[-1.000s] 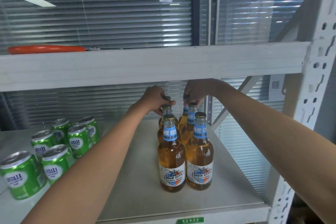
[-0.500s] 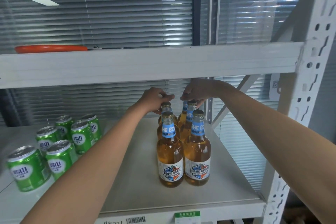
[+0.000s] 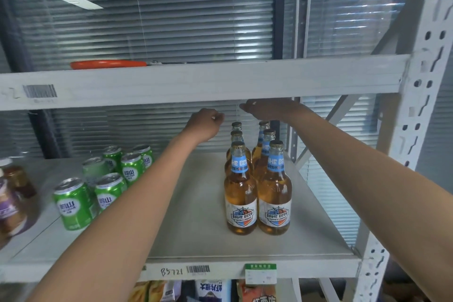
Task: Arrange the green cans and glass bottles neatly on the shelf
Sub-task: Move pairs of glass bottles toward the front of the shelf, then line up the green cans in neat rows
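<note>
Several amber glass bottles (image 3: pixel 257 189) with blue neck labels stand upright in two tight rows on the right of the grey shelf (image 3: pixel 196 233). Several green cans (image 3: pixel 107 179) stand grouped on the shelf's left. My left hand (image 3: pixel 208 121) hovers above and left of the rear bottle caps, fingers curled, holding nothing. My right hand (image 3: pixel 264 109) floats just under the upper shelf beam, above the rear bottles, fingers extended, touching none of them.
The upper shelf beam (image 3: pixel 196 83) runs close above both hands, with an orange tool (image 3: pixel 107 64) on it. Brown and purple jars (image 3: pixel 12 193) stand at the far left. The perforated upright (image 3: pixel 416 130) bounds the right. Snack packs (image 3: pixel 208 290) fill the shelf below.
Both hands have let go of the rear bottle tops and lifted up and apart. The view has shifted, showing more of the left side and the shelf below.
</note>
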